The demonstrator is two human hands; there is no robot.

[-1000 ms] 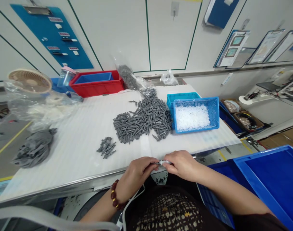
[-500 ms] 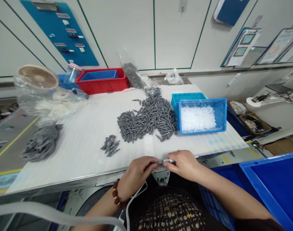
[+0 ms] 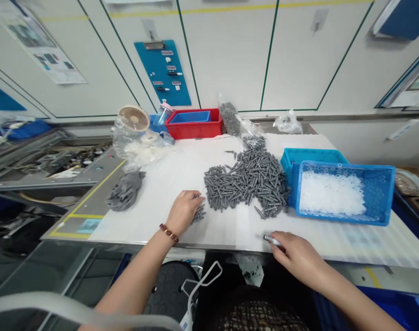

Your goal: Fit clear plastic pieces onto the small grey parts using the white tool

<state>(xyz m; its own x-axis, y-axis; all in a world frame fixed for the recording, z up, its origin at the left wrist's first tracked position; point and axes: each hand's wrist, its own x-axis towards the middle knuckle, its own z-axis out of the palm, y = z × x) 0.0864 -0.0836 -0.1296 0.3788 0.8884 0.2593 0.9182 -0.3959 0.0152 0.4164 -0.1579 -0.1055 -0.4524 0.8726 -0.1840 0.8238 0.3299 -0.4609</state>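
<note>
left hand (image 3: 184, 212): you curl it over a small cluster of grey plastic parts (image 3: 199, 214), grip unclear | right hand (image 3: 295, 257): you pinch a silver-tipped part (image 3: 270, 239) in your fingertips (image 3: 276, 242), near the desk (image 3: 154, 207) edge | between them: grey parts heap (image 3: 247, 181), left of blue crate (image 3: 378, 184) of white pieces (image 3: 330, 197)

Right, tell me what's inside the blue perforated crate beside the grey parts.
The blue perforated crate holds a heap of small white plastic rings. The heap covers the crate's floor, so neither the floor nor anything beneath the rings can be seen.
</note>
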